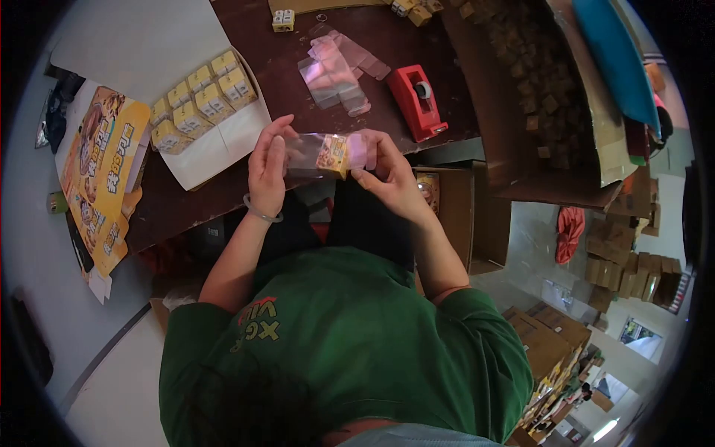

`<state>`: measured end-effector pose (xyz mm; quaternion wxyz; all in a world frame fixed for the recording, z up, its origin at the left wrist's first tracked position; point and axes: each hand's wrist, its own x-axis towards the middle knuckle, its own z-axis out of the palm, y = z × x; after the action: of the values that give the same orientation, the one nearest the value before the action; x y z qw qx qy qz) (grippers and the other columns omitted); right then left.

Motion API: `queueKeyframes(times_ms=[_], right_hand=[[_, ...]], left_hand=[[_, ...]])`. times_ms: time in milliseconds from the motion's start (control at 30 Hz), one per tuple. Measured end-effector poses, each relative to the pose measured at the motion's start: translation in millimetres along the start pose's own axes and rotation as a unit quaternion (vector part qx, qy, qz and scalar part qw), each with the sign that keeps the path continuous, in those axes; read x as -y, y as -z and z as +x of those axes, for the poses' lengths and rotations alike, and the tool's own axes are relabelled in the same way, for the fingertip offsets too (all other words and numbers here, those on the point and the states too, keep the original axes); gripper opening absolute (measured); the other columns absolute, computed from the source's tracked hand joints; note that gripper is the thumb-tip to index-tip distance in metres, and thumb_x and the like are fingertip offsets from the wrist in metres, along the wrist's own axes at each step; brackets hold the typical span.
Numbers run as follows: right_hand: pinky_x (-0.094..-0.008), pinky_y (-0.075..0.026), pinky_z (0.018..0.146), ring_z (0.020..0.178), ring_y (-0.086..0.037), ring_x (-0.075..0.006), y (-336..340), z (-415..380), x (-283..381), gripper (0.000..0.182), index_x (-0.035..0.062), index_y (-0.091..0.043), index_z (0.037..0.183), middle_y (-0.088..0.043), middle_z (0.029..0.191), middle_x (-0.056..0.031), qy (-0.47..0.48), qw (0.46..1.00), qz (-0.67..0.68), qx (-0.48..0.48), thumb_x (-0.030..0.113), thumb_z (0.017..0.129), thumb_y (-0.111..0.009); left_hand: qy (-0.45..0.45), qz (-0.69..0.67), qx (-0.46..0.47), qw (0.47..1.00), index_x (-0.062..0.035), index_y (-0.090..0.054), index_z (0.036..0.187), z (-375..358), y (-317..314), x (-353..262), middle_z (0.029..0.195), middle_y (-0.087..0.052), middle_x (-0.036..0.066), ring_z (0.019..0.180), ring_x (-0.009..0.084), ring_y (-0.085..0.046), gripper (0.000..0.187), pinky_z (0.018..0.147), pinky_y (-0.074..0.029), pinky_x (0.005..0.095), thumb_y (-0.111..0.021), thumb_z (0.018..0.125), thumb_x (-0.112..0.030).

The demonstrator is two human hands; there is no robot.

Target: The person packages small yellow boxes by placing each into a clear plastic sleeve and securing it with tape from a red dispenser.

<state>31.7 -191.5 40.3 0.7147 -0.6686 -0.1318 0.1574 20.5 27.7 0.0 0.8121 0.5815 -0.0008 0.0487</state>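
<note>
Between my two hands is a clear plastic sleeve [302, 158] with a small yellow box [332, 154] inside it, toward its right end. My left hand [269, 165] has its thumb and fingers around the sleeve's left end. The right end, beside the yellow box, is pinched by my right hand [387, 173]. Flat clear sleeves [335, 71] lie in a loose pile on the dark red table [287, 52] beyond my hands. A red tape dispenser [417, 104] stands to the right of that pile.
A white tray [216, 156] at the left holds several small yellow boxes. Printed yellow cardboard [104, 175] leans farther left. At the right is a large carton [506, 149] of many small boxes. An open carton [488, 223] sits below the table edge. One small box [283, 21] lies at the back.
</note>
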Motion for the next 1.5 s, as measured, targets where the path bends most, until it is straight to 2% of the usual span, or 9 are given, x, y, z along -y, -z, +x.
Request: queueKeyframes(times_ms=[67, 167, 233, 267, 300, 500, 833, 1233, 1500], right_hand=[[-0.0282, -0.048, 0.092, 0.109, -0.059, -0.012, -1, -1, 2, 0.035, 0.0042, -0.056, 0.122, -0.061, 0.125, -0.0082, -0.008, 0.996, 0.09, -0.013, 0.002, 0.089, -0.067], [-0.0283, -0.05, 0.09, 0.104, -0.062, -0.012, -3, -6, -10, 0.025, 0.0021, -0.062, 0.115, -0.067, 0.115, -0.0081, 0.072, 0.996, 0.03, -0.032, 0.0, 0.09, -0.064], [-0.0314, -0.052, 0.089, 0.099, -0.067, -0.0207, -15, -7, -1, 0.028, 0.0013, -0.064, 0.115, -0.07, 0.107, -0.0115, 0.168, 0.969, -0.157, -0.089, -0.004, 0.087, -0.064], [-0.0329, -0.052, 0.09, 0.099, -0.068, -0.0247, -18, -5, 5, 0.033, 0.0016, -0.063, 0.118, -0.069, 0.108, -0.0132, 0.238, 0.924, -0.279, -0.108, -0.005, 0.085, -0.065], [-0.0356, -0.052, 0.091, 0.099, -0.067, -0.0322, -22, -1, 4, 0.039, 0.0026, -0.062, 0.121, -0.067, 0.11, -0.015, 0.263, 0.915, -0.283, -0.118, -0.002, 0.082, -0.068], [-0.034, -0.05, 0.091, 0.106, -0.065, -0.0242, -3, 1, 15, 0.049, 0.0026, -0.052, 0.125, -0.065, 0.116, -0.0147, 0.078, 0.984, -0.158, 0.006, 0.01, 0.082, -0.076], [-0.0355, -0.048, 0.098, 0.116, -0.061, -0.0283, -3, -5, 19, 0.07, 0.0033, -0.037, 0.137, -0.061, 0.122, -0.0184, 0.075, 0.984, -0.162, 0.014, 0.008, 0.079, -0.075], [-0.0326, -0.046, 0.098, 0.116, -0.061, -0.0216, 3, -22, 11, 0.071, 0.0003, -0.039, 0.133, -0.059, 0.124, -0.0153, 0.149, 0.978, -0.144, 0.004, 0.005, 0.075, -0.078], [-0.031, -0.048, 0.094, 0.11, -0.062, -0.0215, -7, -19, 16, 0.072, 0.0032, -0.039, 0.136, -0.062, 0.122, -0.0148, 0.071, 0.989, -0.133, -0.017, 0.005, 0.075, -0.078]], left_hand=[[-0.066, 0.084, 0.032, 0.994, -0.0001, -0.048, 0.135, -4, 4, -1, 0.114, -0.054, 0.008, 0.101, 0.0141, -0.055, 0.045, 0.091, -0.047, 0.0295, -0.04, 0.105, -0.033], [-0.008, -0.117, 0.019, 0.993, -0.0022, -0.053, 0.13, -2, -8, -17, 0.107, -0.056, 0.005, 0.096, 0.0101, -0.056, 0.042, 0.085, -0.048, 0.0246, -0.045, 0.104, -0.034], [0.031, -0.147, -0.003, 0.989, -0.0023, -0.053, 0.129, -6, -10, -20, 0.107, -0.056, 0.005, 0.096, 0.0102, -0.056, 0.042, 0.084, -0.048, 0.0249, -0.044, 0.104, -0.035], [0.05, -0.162, -0.013, 0.985, -0.0023, -0.053, 0.129, -6, -11, -21, 0.107, -0.056, 0.005, 0.096, 0.0102, -0.056, 0.042, 0.083, -0.049, 0.025, -0.044, 0.104, -0.035], [0.05, -0.154, -0.025, 0.987, -0.0025, -0.053, 0.129, -6, -11, -19, 0.107, -0.056, 0.004, 0.096, 0.01, -0.056, 0.041, 0.083, -0.049, 0.0251, -0.043, 0.105, -0.034], [0.036, -0.041, -0.039, 0.998, -0.0026, -0.053, 0.129, -8, -7, -14, 0.108, -0.054, 0.004, 0.096, 0.0102, -0.055, 0.04, 0.08, -0.05, 0.0262, -0.041, 0.106, -0.032], [0.05, -0.047, -0.02, 0.997, -0.0018, -0.051, 0.132, -9, -4, -17, 0.108, -0.055, 0.005, 0.096, 0.0114, -0.056, 0.043, 0.077, -0.051, 0.0262, -0.039, 0.106, -0.034], [0.029, -0.077, 0.002, 0.997, -0.0008, -0.049, 0.133, -18, -12, -29, 0.109, -0.054, 0.005, 0.1, 0.013, -0.055, 0.047, 0.081, -0.049, 0.028, -0.039, 0.105, -0.037], [0.064, -0.069, -0.029, 0.995, -0.0031, -0.052, 0.131, -26, -18, -25, 0.106, -0.054, 0.002, 0.097, 0.0088, -0.054, 0.043, 0.08, -0.049, 0.0243, -0.04, 0.105, -0.036]])
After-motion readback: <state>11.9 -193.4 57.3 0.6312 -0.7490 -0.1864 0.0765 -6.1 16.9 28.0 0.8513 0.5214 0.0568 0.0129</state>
